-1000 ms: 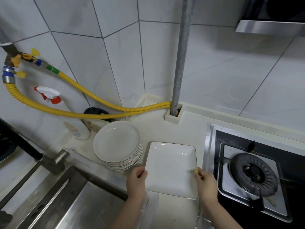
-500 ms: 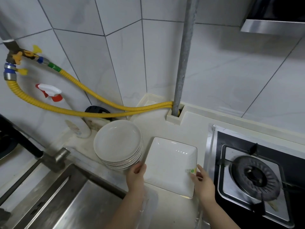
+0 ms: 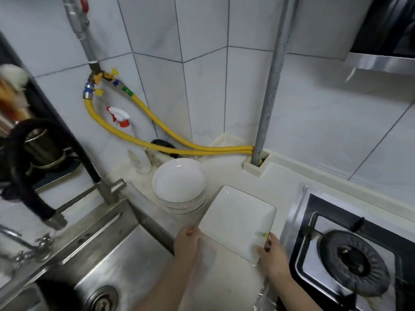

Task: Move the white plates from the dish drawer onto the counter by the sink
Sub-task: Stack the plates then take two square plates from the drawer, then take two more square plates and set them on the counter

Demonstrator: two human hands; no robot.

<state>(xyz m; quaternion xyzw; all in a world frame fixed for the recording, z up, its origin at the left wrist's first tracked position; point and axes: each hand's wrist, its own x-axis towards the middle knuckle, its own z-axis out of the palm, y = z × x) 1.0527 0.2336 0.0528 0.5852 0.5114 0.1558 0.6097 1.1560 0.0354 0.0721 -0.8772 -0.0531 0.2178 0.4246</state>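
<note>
A white square plate (image 3: 238, 219) lies on the pale counter (image 3: 226, 279) between the sink and the stove. My left hand (image 3: 187, 243) holds its near left corner with the thumb on the rim. My right hand (image 3: 272, 254) pinches its near right corner, beside a small green and yellow sticker. A stack of several round white plates (image 3: 179, 185) stands just left of the square plate, touching or nearly touching it. The dish drawer is out of view.
A steel sink (image 3: 89, 254) with a black-hosed faucet (image 3: 67, 153) fills the lower left. A gas stove burner (image 3: 352, 263) sits at the right. Yellow gas hoses (image 3: 146, 135), a spray bottle (image 3: 134, 142) and a grey pipe (image 3: 267, 108) line the tiled wall.
The camera has swung left and back, showing more of the sink and faucet. The square plate has slid a little farther onto the counter; both hands stay at its near corners.
</note>
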